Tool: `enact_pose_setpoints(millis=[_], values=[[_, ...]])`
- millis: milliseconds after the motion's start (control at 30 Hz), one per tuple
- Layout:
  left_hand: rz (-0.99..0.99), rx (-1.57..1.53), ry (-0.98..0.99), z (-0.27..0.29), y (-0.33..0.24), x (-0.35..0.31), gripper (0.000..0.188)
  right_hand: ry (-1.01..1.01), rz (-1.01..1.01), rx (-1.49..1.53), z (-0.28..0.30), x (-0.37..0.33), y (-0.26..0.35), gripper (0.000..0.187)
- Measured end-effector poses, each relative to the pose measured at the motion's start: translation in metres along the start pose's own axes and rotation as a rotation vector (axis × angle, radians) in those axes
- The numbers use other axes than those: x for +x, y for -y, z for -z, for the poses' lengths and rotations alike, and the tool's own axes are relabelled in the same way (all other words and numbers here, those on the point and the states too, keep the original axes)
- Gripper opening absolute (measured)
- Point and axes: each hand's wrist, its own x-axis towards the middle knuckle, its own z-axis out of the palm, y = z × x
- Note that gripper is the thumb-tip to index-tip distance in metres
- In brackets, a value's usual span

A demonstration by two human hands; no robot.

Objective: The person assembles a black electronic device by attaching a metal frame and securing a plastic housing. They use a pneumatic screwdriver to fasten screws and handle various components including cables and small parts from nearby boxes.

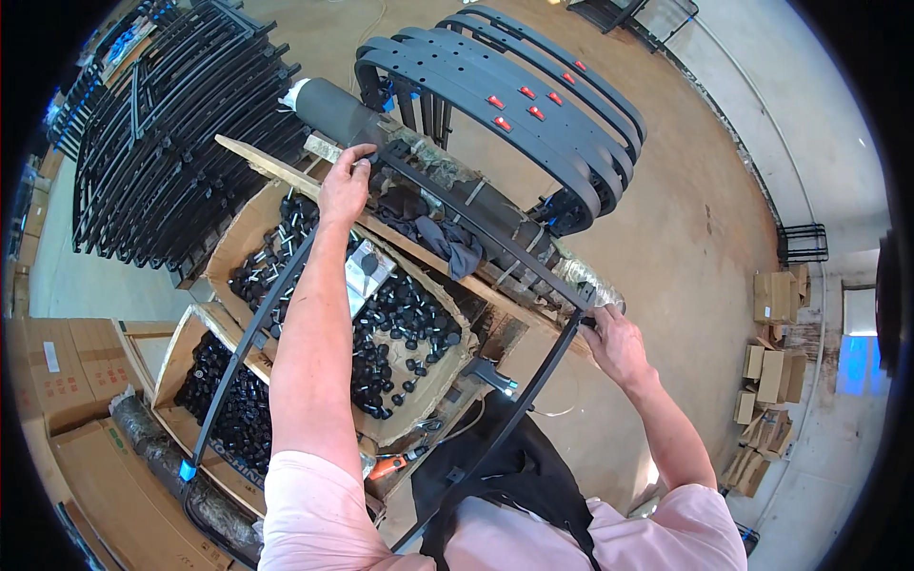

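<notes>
A black metal tube frame (481, 221) lies in front of me, its far bar across a padded rest and its two sides running back toward my body. My left hand (343, 190) is at the far left corner, thumb and fingers closed on a small dark part at the bar's end. At the right corner my right hand (621, 344) has its fingers closed around a small black part against the frame; its exact shape is hidden. Beneath my left arm, a cardboard box (221, 257) holds many black-headed screw-in feet (386, 328).
A second box (171, 366) of small black parts stands nearer left. A dark power tool (492, 374) and an orange-handled tool (388, 466) lie beside the boxes. Stacked black frames (162, 133) rise at left; curved dark panels (514, 105) with red clips stand beyond the padded rest (333, 109).
</notes>
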Motion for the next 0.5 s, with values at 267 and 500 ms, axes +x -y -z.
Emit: enact_pose_setpoints(millis=[267,500], values=[[-0.025,0.015,0.001,0.000,-0.001,-0.002,0.032,-0.044,-0.042,-0.066,-0.001,0.011,0.011,0.034],[0.014,0.054,-0.019,-0.001,-0.008,-0.006,0.032,0.122,-0.116,-0.101,0.015,0.018,0.023,0.039]])
